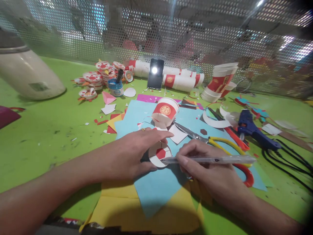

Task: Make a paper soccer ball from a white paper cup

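A round white paper disc (156, 160) with a red hexagon (160, 153) at its centre and dark lines lies on light blue paper (151, 192). My left hand (129, 150) grips the disc, thumb at its near edge and fingers over its far side. Between the fingers of my right hand (202, 163) is a translucent pen (220, 159), its tip touching the disc's right part. Just beyond the hands a red-and-white paper cup (165, 111) lies tilted. Scissors with yellow and red handles (226, 143) are partly hidden behind my right hand.
A blue glue gun (256, 130) with black cords lies at right. Stacked paper cups (217, 83) and a phone (156, 74) stand at the back. Decorated paper discs (91, 77) and a blue jar (115, 87) sit at back left, near a large pale container (29, 75).
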`<state>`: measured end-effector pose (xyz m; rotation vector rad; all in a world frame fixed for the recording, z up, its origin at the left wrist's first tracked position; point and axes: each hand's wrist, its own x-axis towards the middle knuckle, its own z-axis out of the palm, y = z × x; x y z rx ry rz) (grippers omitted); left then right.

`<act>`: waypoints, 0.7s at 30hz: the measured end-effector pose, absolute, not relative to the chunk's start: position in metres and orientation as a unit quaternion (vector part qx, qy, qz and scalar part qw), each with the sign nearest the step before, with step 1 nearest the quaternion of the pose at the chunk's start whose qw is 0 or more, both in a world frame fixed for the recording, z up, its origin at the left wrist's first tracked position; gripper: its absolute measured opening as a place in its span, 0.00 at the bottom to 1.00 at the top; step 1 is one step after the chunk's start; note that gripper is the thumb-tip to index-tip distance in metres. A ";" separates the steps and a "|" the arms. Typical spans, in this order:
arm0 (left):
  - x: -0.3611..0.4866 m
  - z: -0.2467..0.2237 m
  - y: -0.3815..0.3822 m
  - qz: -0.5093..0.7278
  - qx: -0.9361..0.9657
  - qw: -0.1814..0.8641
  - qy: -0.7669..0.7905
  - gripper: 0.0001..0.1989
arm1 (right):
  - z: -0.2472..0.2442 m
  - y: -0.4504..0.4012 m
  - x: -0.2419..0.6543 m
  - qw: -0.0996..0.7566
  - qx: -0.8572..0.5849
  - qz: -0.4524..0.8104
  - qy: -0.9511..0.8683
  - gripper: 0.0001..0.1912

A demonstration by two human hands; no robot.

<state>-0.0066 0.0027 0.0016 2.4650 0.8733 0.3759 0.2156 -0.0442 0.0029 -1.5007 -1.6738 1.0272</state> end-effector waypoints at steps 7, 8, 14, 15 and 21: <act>-0.008 -0.001 0.005 0.135 0.903 0.253 0.319 0.31 | 0.001 -0.045 0.218 0.331 -0.562 0.406 -0.640 0.06; -0.008 -0.002 0.005 0.137 0.904 0.253 0.317 0.31 | 0.001 -0.045 0.218 0.332 -0.559 0.407 -0.642 0.06; -0.009 -0.004 0.005 0.142 0.905 0.247 0.316 0.31 | 0.001 -0.046 0.217 0.339 -0.555 0.413 -0.638 0.06; -0.008 -0.004 0.005 0.140 0.905 0.247 0.318 0.31 | 0.000 -0.046 0.217 0.338 -0.557 0.414 -0.636 0.06; -0.008 -0.002 0.005 0.128 0.903 0.245 0.328 0.31 | 0.000 -0.045 0.216 0.328 -0.565 0.420 -0.630 0.06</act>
